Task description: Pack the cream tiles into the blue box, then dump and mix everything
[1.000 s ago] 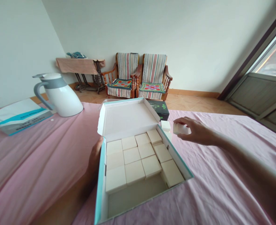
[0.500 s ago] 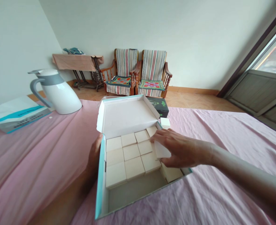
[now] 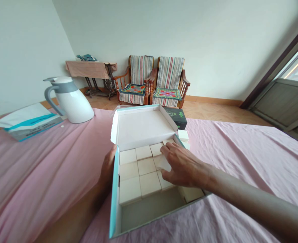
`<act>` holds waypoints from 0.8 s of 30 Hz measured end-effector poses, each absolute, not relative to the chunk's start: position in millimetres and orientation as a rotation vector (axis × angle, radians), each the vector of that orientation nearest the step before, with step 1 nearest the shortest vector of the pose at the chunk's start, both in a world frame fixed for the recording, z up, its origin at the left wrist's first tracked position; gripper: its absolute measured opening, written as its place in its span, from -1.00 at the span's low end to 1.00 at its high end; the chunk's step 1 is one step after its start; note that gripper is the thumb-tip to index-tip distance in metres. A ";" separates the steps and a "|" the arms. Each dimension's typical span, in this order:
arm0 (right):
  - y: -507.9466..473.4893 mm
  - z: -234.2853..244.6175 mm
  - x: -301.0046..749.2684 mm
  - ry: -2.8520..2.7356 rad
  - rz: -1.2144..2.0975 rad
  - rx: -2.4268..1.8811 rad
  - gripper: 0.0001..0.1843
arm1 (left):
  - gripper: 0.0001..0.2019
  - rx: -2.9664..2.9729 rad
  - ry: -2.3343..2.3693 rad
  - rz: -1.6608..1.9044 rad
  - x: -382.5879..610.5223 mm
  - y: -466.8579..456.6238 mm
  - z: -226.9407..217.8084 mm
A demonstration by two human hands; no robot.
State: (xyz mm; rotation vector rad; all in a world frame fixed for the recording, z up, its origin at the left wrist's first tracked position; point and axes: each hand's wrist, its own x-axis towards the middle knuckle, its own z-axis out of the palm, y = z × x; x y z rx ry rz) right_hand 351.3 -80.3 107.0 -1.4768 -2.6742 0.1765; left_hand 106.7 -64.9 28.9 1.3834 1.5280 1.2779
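A shallow cardboard box (image 3: 114, 202), light blue outside with its white lid (image 3: 144, 125) folded back, sits on the pink cloth before me. Rows of small white boxes (image 3: 150, 184) fill most of it, and its grey bottom shows along the front. My left hand (image 3: 108, 165) grips the left side near the lid's hinge, thumb at the edge and other fingers hidden. Over the right part of the rows, my right hand (image 3: 180, 165) pinches a small white box (image 3: 165, 164) between thumb and fingers, tilted and partly covered by the hand.
Small white boxes (image 3: 183, 135) lie just past the right edge, beside a black box (image 3: 178, 117). At the left stand a white and grey jug (image 3: 75, 104) and a white and blue package (image 3: 34, 125). Two wooden armchairs (image 3: 169, 81) and a cloth-covered sewing table (image 3: 88, 70) are behind.
My right hand has shifted left and slightly lower over the rows with the small white box. The left hand keeps its hold. The whole view has swung a little to the left.
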 end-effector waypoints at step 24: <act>-49.9 108.8 325.8 -2.452 -0.112 -1.806 -0.55 | -0.76 1.387 1.401 1.322 103.2 -63.4 20.2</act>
